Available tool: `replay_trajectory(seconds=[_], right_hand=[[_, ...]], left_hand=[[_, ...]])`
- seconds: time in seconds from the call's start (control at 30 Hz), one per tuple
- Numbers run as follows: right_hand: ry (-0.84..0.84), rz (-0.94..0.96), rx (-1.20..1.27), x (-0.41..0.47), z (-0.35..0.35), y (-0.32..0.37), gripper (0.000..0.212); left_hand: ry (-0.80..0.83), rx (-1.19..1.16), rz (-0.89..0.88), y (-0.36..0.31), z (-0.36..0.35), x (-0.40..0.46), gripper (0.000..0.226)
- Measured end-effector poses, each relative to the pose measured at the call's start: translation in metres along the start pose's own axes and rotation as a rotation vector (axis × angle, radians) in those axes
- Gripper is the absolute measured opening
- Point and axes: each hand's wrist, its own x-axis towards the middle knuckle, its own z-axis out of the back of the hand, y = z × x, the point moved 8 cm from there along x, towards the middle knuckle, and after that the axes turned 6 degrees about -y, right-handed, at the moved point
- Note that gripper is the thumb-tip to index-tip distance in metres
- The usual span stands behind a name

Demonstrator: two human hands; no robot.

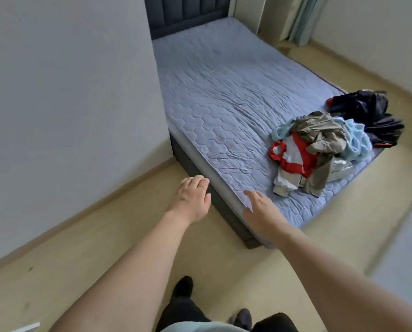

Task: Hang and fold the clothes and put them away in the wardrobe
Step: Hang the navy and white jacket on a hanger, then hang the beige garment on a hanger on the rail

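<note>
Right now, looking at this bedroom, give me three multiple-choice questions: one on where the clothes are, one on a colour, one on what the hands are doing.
1. Where does the heap of crumpled clothes lie?
A. on the floor
B. near the foot of the blue-grey quilted mattress
C. against the headboard

2. What colour is the padded headboard?
A. white
B. red
C. dark grey

3. What do the left hand and right hand hold?
A. nothing
B. a hanger
C. a shirt

Answers: B, the heap sits at the mattress's near right end; C, its panels are dark; A, both hands reach forward with nothing in them.
</note>
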Motion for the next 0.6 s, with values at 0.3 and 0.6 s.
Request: replay_trajectory(seconds=[0.3,0.6], right_hand=[[-0.03,-0.082,0.014,0.044,0.125,-0.233,0.046],[-0.005,-0.111,0.017,0.104,0.235,-0.394,0.028]], left_hand=[[0.0,0.032,-0.057,-0.189,-0.069,0.151,0.049],[-0.004,-0.09,0.053,-0.329,-0.117,0.247,0.039]])
